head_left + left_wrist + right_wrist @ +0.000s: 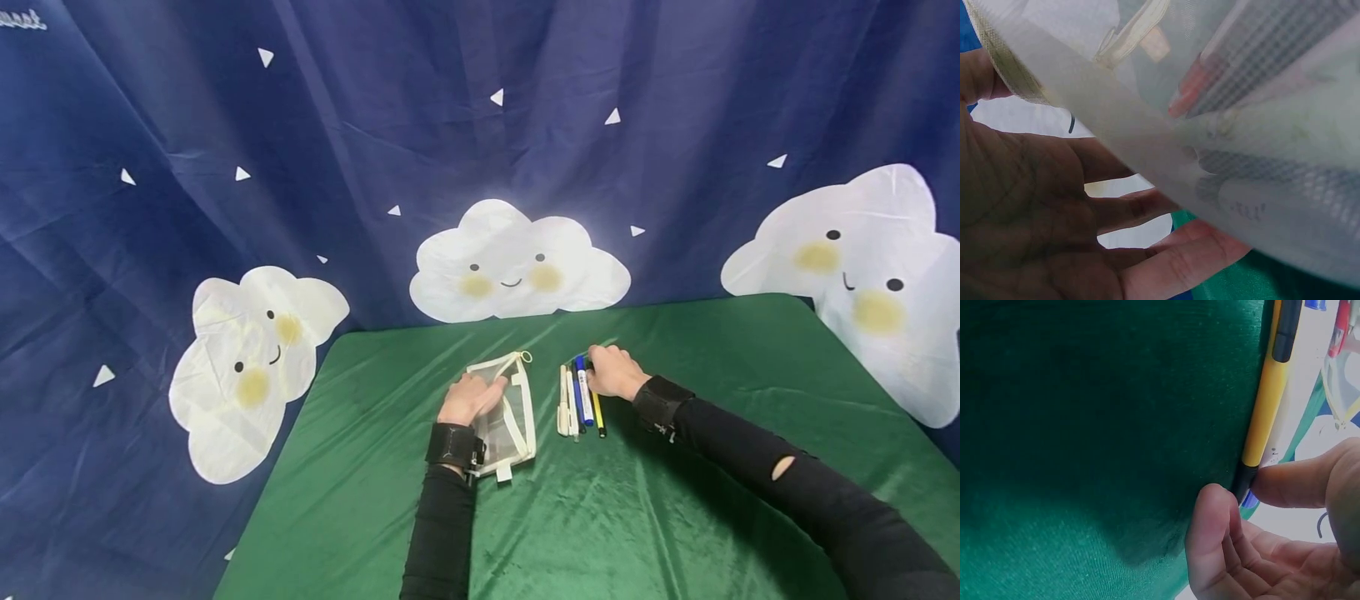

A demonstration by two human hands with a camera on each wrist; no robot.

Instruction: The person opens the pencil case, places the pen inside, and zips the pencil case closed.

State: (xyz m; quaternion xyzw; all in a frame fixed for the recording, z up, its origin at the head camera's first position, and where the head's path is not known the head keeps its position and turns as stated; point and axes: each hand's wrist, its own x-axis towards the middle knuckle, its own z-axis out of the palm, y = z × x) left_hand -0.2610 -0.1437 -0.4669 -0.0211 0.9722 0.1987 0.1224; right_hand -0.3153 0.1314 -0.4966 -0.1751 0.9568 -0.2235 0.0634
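A see-through mesh pouch (495,437) with cream edging lies under my left hand (467,400). In the left wrist view, that hand's thumb and fingers grip the pouch's side, and an item with a red end (1192,87) shows through the mesh. My right hand (613,372) is at the far end of a row of pens. In the right wrist view, its thumb and forefinger pinch the black end of a yellow pen (1265,415). Close beside that pen lies a white marker (585,392) with blue ends.
Left of the marker, a dark blue pen (577,402), a white pen (572,404) and a beige pen (563,408) lie side by side. A green cloth (360,467) covers the table. Behind it hangs a navy curtain (450,142) with smiling clouds.
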